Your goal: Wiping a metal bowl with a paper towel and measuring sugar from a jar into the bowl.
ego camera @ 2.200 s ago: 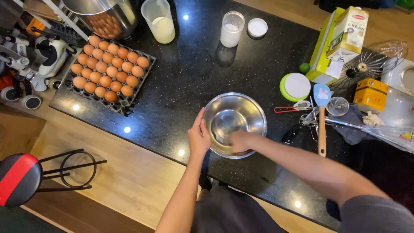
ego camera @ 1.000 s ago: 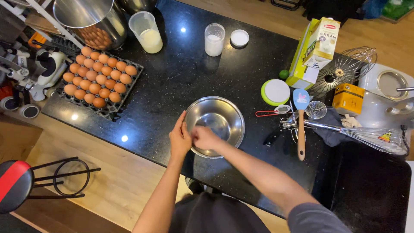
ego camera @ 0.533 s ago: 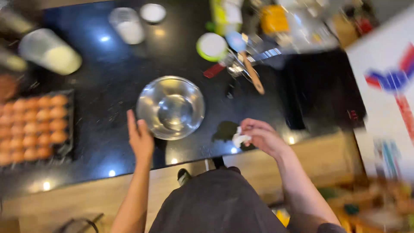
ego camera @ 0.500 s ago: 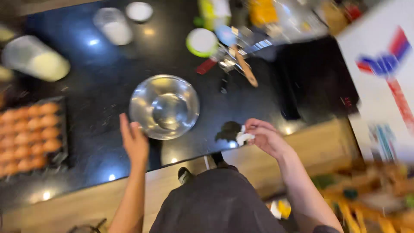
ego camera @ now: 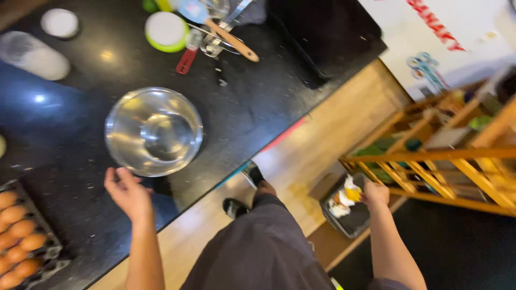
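Down at the lower right of the frame, the right hand (ego camera: 375,194) is curled around a broken eggshell (ego camera: 348,194), white pieces with a smear of yellow showing, held just above a dark bin (ego camera: 352,223) that stands on the wooden floor (ego camera: 322,145) beside an orange wooden rack (ego camera: 457,161). Whether the shell touches the bin cannot be told from the blur

Over at the lower left, the left hand (ego camera: 128,192) hangs open with fingers loosely spread, gripping nothing, above the edge of the black countertop (ego camera: 258,102). Just above it in the frame sits a steel mixing bowl (ego camera: 153,131), upright on the counter, close to the fingertips but apart from them; its contents are too blurred to make out

At the far lower left edge is a tray of brown eggs (ego camera: 19,236). Along the top of the frame lie a spatula (ego camera: 217,27) with a wooden handle and pale blue blade, a round green-rimmed white lid (ego camera: 165,31), a red-handled measuring spoon (ego camera: 187,59), and, in the upper left, a white round lid (ego camera: 59,22) and a blurred pale cup (ego camera: 33,55). The person's dark trousers (ego camera: 263,247) and black shoes (ego camera: 236,207) fill the bottom centre
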